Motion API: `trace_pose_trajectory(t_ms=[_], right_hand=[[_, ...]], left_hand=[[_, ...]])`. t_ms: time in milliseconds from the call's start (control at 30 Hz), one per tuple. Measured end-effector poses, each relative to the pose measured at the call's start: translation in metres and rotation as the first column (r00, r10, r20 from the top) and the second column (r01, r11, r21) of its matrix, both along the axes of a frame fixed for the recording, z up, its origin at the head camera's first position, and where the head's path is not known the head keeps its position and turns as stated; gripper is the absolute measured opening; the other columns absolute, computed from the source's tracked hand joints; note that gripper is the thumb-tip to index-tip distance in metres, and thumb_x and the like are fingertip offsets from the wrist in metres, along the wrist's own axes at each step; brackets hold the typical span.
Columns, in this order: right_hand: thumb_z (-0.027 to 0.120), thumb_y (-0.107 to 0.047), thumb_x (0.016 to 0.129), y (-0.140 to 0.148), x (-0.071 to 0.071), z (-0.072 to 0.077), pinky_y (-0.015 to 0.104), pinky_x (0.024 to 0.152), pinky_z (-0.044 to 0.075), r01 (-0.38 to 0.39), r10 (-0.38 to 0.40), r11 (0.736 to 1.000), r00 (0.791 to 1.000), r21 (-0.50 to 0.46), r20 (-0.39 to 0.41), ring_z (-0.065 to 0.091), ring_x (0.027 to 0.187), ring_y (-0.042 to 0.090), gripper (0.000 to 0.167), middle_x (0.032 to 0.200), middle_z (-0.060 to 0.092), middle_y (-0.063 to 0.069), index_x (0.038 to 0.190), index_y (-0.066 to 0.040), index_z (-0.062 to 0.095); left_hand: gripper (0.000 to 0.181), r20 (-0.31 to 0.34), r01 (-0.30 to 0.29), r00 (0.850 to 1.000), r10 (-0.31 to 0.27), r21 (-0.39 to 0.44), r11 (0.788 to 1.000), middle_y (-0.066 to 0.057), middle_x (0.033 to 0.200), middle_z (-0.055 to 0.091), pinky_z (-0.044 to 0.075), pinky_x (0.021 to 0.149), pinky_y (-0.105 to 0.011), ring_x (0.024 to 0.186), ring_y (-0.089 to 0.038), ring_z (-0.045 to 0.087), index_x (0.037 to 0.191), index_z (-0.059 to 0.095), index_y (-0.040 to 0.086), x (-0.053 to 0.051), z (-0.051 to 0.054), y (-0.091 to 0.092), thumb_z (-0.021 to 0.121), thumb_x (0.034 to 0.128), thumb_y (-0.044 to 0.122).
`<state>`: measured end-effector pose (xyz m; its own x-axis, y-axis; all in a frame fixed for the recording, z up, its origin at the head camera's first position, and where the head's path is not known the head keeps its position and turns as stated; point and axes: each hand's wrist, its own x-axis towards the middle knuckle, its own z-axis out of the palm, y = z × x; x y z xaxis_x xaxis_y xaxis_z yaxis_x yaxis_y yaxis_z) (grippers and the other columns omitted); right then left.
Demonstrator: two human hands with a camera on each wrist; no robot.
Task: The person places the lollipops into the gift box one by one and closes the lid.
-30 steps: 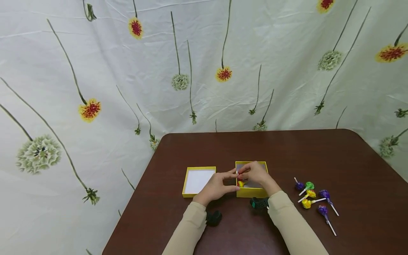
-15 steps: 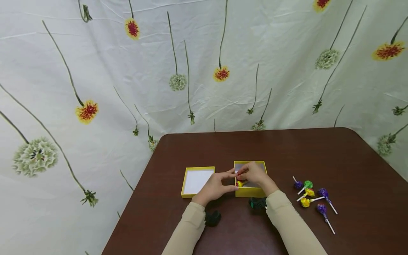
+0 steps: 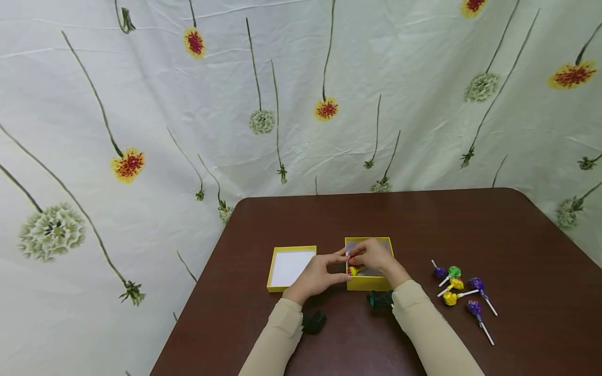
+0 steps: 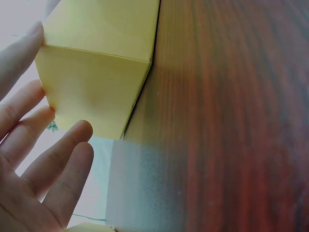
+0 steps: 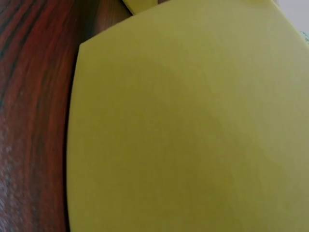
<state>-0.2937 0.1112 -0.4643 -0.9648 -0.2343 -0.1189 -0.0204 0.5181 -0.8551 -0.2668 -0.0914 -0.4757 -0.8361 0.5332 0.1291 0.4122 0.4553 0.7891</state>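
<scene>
In the head view a yellow box [image 3: 371,283] with a pale inside stands at the middle of the table. My left hand [image 3: 317,275] is at its left side, fingers nearly straight. In the left wrist view the thumb and some fingertips of that hand touch the yellow wall's upper edge. My right hand [image 3: 374,256] reaches over the box, its fingertips pinching a red lollipop [image 3: 350,259] that they mostly hide. Below them a yellow lollipop [image 3: 352,271] lies inside the box's left part. Only the yellow wall [image 5: 188,125] fills the right wrist view; the hand is unseen there.
A shallow yellow lid [image 3: 290,266] with a white inside lies left of the box. Several wrapped lollipops lie to the right, among them a green one [image 3: 454,271] and a purple one [image 3: 474,307]. A flowered curtain [image 3: 301,68] hangs behind the table.
The head view has shifted slightly, moving everything a little left in it. Both hands stay at the box in nearly the same pose.
</scene>
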Motion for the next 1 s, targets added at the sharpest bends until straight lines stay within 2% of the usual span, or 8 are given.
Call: trace_pose_trajectory(t_ms=[300,500,733,1000], right_hand=[[0.068,0.001,0.091,-0.001,-0.002,0.002,0.034,0.074,0.063,-0.014,0.015,0.999,1.000,-0.046,0.010,0.075,0.083,0.021,0.022,0.102,0.076,0.020,0.112,0.008,0.072],[0.068,-0.001,0.092,-0.001,0.000,0.002,0.035,0.075,0.063,0.028,-0.029,0.996,1.000,-0.087,-0.006,0.074,0.084,0.023,0.022,0.104,0.075,0.020,0.112,0.006,0.073],[0.070,-0.008,0.093,0.001,0.007,0.009,0.041,0.089,0.060,0.070,-0.073,0.993,0.997,-0.098,-0.029,0.070,0.102,0.027,0.020,0.116,0.071,0.018,0.112,-0.002,0.076],[0.067,-0.010,0.096,0.002,0.012,0.026,0.047,0.096,0.056,0.033,-0.040,0.997,0.995,-0.077,-0.095,0.064,0.113,0.034,0.018,0.121,0.070,0.018,0.110,-0.003,0.076]], left_hand=[[0.051,-0.004,-0.004,1.000,0.004,0.005,1.000,0.004,0.155,0.046,0.044,0.113,-0.045,0.141,-0.022,0.048,0.136,0.064,0.015,-0.001,0.001,-0.001,0.075,0.0897,0.033],[0.048,0.020,-0.005,1.000,0.004,0.017,1.000,0.008,0.154,0.047,0.046,0.111,-0.044,0.140,-0.023,0.050,0.135,0.065,0.019,-0.001,-0.001,0.000,0.075,0.0900,0.032],[0.050,0.037,-0.004,0.999,0.003,0.025,1.000,0.007,0.154,0.047,0.047,0.110,-0.044,0.138,-0.024,0.052,0.136,0.064,0.014,0.001,-0.003,0.000,0.076,0.0898,0.032],[0.049,0.017,-0.016,1.000,0.016,0.011,1.000,0.006,0.153,0.049,0.046,0.111,-0.044,0.138,-0.022,0.052,0.134,0.066,0.014,-0.002,-0.002,-0.001,0.076,0.0891,0.032]])
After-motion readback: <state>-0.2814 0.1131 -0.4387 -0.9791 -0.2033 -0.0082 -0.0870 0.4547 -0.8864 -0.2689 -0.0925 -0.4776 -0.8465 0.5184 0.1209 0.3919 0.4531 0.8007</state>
